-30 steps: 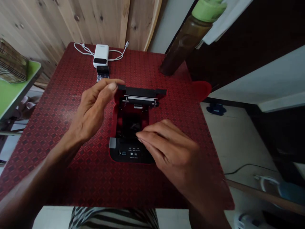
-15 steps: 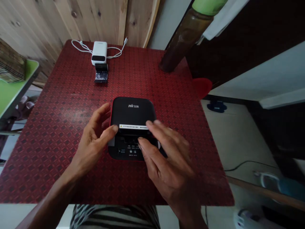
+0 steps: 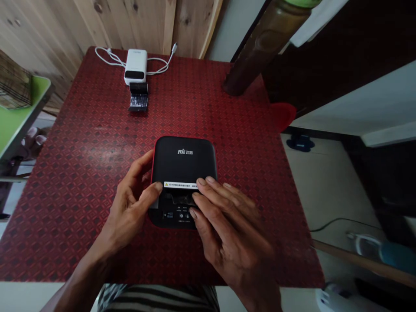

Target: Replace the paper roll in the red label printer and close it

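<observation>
we have a plank wall (image 3: pixel 130 26) of pale wood at the far side and, against it, a red table top (image 3: pixel 81 182) with a diamond-patterned surface. a brown bottle with a green cap (image 3: pixel 268 41) leans into view at the upper right, and a woven bag (image 3: pixel 14 80) sits on a green shelf (image 3: pixel 40 89) to the left.

the black printer (image 3: pixel 182 160) with its red base sits near the table's near edge, roughly central, its lid down. we judge it a fairly light, stiff plastic box, though its smooth top may be slippery, so the safest hold looks like the sides of the base, not the lid, whose hinge we should not load.

the left hand (image 3: pixel 128 212) is curled at the front left corner, its thumb on the lid's front edge and its fingers down the side; we cannot tell whether it grips. the right hand (image 3: pixel 230 229) lies spread across the front, with fingertips (image 3: pixel 201 181) on the lid — pressing or merely resting, we cannot say. between them sits a small warning label (image 3: pixel 180 185), and below it a row of small buttons (image 3: pixel 181 215).
</observation>
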Action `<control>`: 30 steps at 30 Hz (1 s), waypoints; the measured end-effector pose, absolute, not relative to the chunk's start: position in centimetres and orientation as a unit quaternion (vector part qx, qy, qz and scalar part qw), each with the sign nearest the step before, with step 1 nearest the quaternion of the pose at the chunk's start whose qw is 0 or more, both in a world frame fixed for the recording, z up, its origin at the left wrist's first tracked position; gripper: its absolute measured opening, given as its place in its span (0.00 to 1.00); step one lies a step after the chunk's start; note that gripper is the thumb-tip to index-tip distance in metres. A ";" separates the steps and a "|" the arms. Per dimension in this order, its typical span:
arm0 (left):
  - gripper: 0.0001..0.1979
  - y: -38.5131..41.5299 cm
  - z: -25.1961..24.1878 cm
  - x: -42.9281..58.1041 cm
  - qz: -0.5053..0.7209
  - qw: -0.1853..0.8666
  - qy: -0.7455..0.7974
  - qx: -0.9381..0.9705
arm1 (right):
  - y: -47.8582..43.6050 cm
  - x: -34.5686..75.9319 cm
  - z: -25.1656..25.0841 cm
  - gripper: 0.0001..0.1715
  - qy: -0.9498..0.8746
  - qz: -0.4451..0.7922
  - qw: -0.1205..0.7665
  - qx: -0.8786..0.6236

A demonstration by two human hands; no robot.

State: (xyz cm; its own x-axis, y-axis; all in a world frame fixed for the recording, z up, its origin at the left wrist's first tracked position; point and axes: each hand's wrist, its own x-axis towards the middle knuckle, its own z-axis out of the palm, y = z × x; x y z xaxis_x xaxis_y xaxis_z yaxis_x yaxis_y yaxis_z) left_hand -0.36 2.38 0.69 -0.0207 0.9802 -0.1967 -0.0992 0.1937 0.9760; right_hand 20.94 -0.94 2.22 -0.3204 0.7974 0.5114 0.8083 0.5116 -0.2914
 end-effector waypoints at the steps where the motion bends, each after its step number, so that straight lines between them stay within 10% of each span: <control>1: 0.29 2.4 0.6 -0.4 0.479 0.563 0.530 0.415 | -1.0 21.0 2.2 0.10 -0.812 -0.008 0.310 -0.494; 19: 0.27 -0.1 -1.0 -2.7 0.472 0.578 0.521 0.414 | -5.6 21.7 0.0 0.39 -0.710 0.069 0.374 -0.593; 30: 0.28 0.3 -0.1 -1.7 0.474 0.561 0.546 0.403 | -5.2 20.4 -1.7 0.31 -0.684 0.029 0.386 -0.618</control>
State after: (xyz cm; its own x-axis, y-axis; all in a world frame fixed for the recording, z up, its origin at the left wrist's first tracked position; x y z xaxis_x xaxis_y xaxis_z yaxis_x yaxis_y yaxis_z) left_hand -1.69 0.29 -0.06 -0.0453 0.9717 -0.2320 -0.0921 0.2272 0.9695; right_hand 20.41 -5.22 -1.72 0.0623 0.8683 0.4921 0.8233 0.2340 -0.5171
